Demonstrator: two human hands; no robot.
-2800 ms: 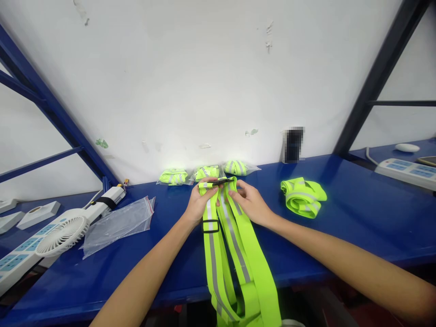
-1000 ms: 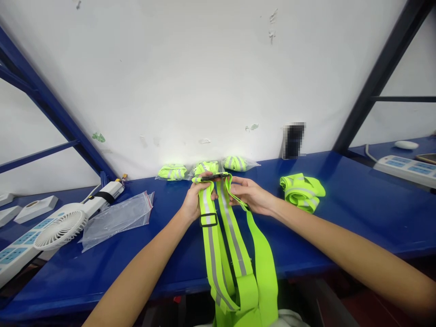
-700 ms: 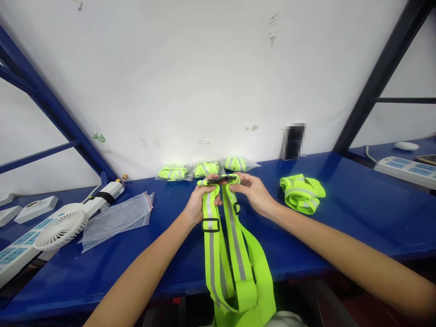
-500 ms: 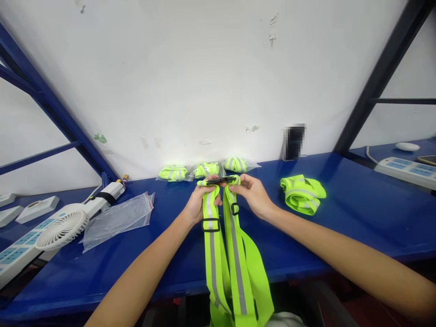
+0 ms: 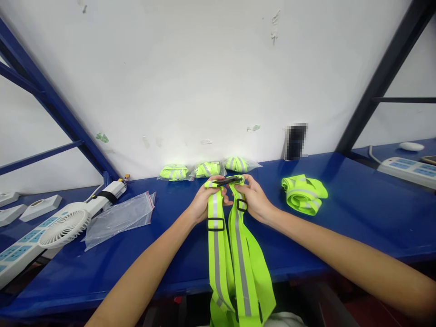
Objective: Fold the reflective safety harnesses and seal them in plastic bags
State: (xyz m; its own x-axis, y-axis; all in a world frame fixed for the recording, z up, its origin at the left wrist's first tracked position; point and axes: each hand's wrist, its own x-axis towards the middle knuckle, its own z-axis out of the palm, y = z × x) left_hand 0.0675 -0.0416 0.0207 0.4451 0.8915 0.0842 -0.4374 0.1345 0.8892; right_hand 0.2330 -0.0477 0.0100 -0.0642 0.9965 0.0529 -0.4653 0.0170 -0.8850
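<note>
Both hands grip one neon-yellow reflective strap harness (image 5: 217, 254) with grey stripes. My left hand (image 5: 201, 200) is closed on its left strap, just above a black slide adjuster (image 5: 215, 224). My right hand (image 5: 255, 198) pinches the right strap beside a smaller black adjuster (image 5: 241, 205). Between the hands a black buckle (image 5: 227, 181) joins the two strap ends; fingers partly cover it, so its latch cannot be made out. The straps hang down over the table's front edge in long loops.
Several bagged neon bundles, such as one at the back (image 5: 173, 172), line the wall. A rolled neon strap (image 5: 304, 194) lies right on the blue table (image 5: 357, 204). Clear plastic bags (image 5: 119, 220), a white fan (image 5: 64, 228) and a power strip (image 5: 20, 250) lie left. A phone (image 5: 295, 142) leans on the wall.
Both hands and the buckle have shifted slightly right in view. The buckle now tilts, its right end higher, and the right adjuster has swung outward.
</note>
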